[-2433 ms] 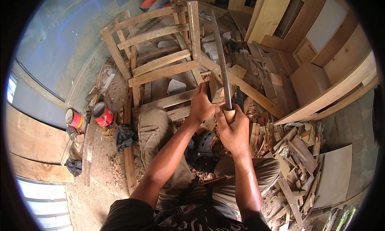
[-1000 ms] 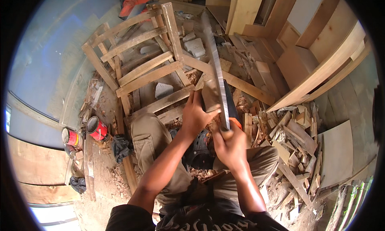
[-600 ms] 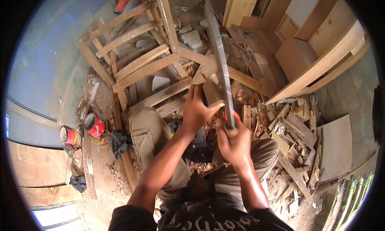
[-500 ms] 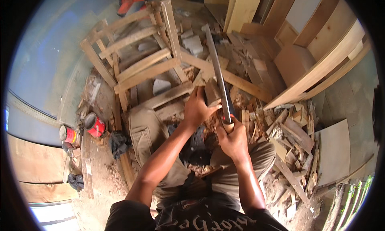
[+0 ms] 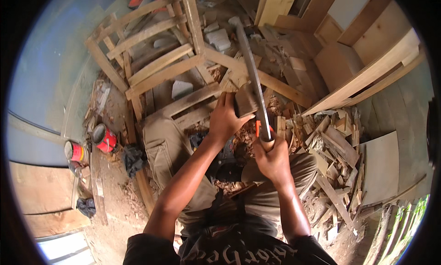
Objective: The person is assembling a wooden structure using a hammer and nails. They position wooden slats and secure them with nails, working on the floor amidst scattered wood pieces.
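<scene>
My right hand (image 5: pixel 274 160) is closed round the pale wooden handle of a long-bladed tool (image 5: pixel 254 74). Its narrow grey metal length points away from me and shows nearly edge-on, so I cannot tell whether it is a saw or a machete. Something orange shows beside the handle. My left hand (image 5: pixel 225 118) grips a short brown wood block (image 5: pixel 245 101) between thumb and fingers. The block sits just left of the blade, touching or nearly so. Both hands are above the gap between my bent knees.
A wooden frame like a chair (image 5: pixel 161 76) stands ahead on the left. Scrap wood (image 5: pixel 337 150) is heaped at right, near a pale board (image 5: pixel 381 168). Red paint cans (image 5: pixel 104 138) stand at left. Tall wooden panels (image 5: pixel 367 76) rise at the far right.
The blade's handle end has shifted slightly right and nearer to me, with my right hand on it. The left hand still holds the block. The view has tilted slightly.
</scene>
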Demonstrator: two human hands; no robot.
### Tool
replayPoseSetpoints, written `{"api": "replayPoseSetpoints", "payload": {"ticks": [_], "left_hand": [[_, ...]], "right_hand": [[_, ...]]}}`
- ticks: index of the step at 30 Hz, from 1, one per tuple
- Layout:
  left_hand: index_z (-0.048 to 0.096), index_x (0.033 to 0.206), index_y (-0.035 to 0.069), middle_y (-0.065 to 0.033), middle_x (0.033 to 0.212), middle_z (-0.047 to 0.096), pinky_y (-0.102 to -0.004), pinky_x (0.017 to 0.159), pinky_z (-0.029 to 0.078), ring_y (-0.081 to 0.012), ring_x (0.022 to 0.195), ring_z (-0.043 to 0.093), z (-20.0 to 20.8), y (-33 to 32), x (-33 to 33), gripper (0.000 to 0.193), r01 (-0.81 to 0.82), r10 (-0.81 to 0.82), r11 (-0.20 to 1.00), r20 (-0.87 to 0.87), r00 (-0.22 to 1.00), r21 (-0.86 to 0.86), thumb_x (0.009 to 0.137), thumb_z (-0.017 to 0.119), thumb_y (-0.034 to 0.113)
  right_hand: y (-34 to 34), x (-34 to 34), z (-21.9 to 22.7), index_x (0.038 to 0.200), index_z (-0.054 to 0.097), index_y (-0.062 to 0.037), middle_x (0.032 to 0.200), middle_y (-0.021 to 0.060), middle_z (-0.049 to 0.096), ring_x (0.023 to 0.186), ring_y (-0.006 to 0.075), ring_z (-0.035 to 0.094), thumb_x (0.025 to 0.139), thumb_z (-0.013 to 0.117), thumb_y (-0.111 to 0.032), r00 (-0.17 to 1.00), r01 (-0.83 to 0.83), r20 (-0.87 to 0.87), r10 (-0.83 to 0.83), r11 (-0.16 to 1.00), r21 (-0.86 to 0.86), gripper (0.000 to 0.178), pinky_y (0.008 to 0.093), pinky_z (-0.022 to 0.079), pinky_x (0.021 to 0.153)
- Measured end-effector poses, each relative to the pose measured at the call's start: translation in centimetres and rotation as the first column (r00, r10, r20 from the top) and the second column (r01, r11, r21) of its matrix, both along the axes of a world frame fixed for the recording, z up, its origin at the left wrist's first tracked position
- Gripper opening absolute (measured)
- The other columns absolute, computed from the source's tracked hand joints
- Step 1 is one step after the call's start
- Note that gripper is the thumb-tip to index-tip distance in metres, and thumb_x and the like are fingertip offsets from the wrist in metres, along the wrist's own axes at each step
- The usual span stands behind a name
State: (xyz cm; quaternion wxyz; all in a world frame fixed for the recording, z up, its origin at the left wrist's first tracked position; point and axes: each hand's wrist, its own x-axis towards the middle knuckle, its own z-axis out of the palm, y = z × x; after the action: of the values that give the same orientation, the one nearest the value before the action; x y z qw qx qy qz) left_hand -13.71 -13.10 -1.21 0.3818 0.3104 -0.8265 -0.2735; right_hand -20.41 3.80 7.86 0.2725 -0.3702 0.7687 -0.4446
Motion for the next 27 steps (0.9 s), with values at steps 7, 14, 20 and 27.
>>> {"api": "replayPoseSetpoints", "payload": {"ticks": [7,14,20,27], "left_hand": [[0.064,0.117,-0.001,-0.025,0.113,0.069,-0.0448,0.093,0.055,-0.0352,0.11,0.069,12.1,-4.4,6.7,0.043,0.101,-0.171,0.981,0.49,0.855,0.165,0.092,0.072,0.032],[0.063,0.115,0.005,-0.0118,0.111,0.062,-0.0483,0.087,0.042,-0.0264,0.104,0.059,28.5,-5.0,-0.5,0.044,0.088,-0.168,0.795,-0.078,0.983,-0.601,0.106,0.044,0.044],[0.032,0.159,0.013,-0.0188,0.166,0.022,-0.0612,0.124,-0.005,-0.0305,0.157,0.008,20.1,-8.1,-6.7,0.095,0.438,-0.343,0.772,0.279,0.897,-0.46,0.096,0.01,0.079],[0.024,0.162,0.019,-0.0134,0.169,0.015,-0.0574,0.125,-0.006,-0.0284,0.158,0.004,21.3,-7.3,-4.0,0.081,0.35,-0.193,0.585,0.293,0.936,-0.732,0.101,0.01,0.07]], "right_hand": [[-0.3,0.6,-0.5,0.09,0.063,0.0032,0.064,0.0079,0.058,0.06,0.0124,0.055,0.089,0.068,-0.013,0.993,0.095,-0.054,-0.102,0.987,-0.129,0.017,0.0325,0.048,0.059],[0.2,1.1,0.8,0.095,0.064,0.0067,0.071,0.0195,0.069,0.067,0.0255,0.072,0.087,0.065,-0.011,0.999,0.038,0.015,-0.037,0.997,-0.067,0.019,0.0375,0.052,0.063],[0.8,0.2,1.3,0.092,0.062,0.0081,0.069,0.0247,0.063,0.064,0.0369,0.069,0.088,0.063,-0.01,0.995,-0.048,-0.088,0.047,0.999,-0.005,0.018,0.0401,0.051,0.061],[1.4,0.0,1.0,0.093,0.065,0.0061,0.065,0.0214,0.062,0.062,0.0294,0.068,0.088,0.068,-0.017,0.993,-0.077,-0.096,0.076,0.997,-0.005,0.024,0.041,0.051,0.061]]}}
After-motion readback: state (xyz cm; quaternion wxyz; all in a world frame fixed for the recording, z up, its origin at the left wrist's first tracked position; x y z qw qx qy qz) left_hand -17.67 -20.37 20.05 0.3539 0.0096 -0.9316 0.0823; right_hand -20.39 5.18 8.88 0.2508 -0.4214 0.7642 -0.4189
